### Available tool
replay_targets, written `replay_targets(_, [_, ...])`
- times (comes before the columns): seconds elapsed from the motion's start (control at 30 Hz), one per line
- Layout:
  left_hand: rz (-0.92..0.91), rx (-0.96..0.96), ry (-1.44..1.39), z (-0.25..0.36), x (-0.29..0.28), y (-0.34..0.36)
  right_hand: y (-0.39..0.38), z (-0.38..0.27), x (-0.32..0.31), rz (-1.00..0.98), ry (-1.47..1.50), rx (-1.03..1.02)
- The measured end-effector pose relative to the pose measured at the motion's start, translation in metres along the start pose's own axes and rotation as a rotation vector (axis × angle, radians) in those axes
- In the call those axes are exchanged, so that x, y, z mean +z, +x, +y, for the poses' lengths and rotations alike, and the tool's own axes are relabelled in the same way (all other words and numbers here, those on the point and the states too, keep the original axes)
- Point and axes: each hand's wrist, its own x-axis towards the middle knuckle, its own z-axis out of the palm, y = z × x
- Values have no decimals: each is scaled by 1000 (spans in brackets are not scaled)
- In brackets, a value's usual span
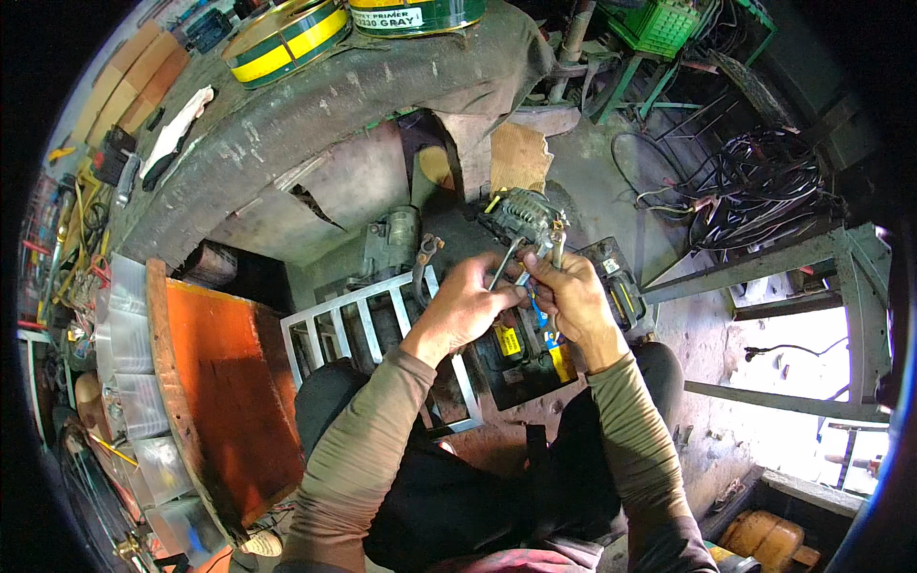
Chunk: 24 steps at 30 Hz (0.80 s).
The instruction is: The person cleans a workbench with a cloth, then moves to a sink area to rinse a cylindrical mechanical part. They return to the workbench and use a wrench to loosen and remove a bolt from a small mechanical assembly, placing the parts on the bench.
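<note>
My two hands meet in front of my knees, fingers pinched close together. My left hand [468,304] is closed on a slim metal rod [503,265] that slants up to the right; its exact kind is not clear. My right hand [575,294] is closed on a metal wrench [558,241], whose head points away from me. Just beyond the fingertips lies an alternator [522,214] with a finned metal housing. Below the hands is a black battery [516,368] with yellow labels. Where the fingers overlap, small parts between them are hidden.
A pale metal frame [359,304] stands left of the hands, with a starter motor [393,239] behind it. An orange panel [229,382] and clear plastic bins [162,468] are at left. Coiled cables [764,181] lie far right. Paint cans [287,48] sit on a covered bench [382,91].
</note>
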Motion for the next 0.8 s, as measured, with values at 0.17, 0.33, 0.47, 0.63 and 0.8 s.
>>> replay_targets(0.17, [368,101,686,3,-32,5,0,4,-9,110,29,-76])
replay_targets(0.33, [443,54,845,12,-62,2,8,4,-8,255,-827,-540])
replay_targets(0.47, [454,4,1007,15,-56,5,30,21,-16,278,-806,-299])
replay_targets(0.63, [348,-145,1042,16,-54,8,49,47,-7,292,-905,-310])
replay_targets(0.8, [299,-174,1044,19,-55,8,56,48,0,260,-877,-229])
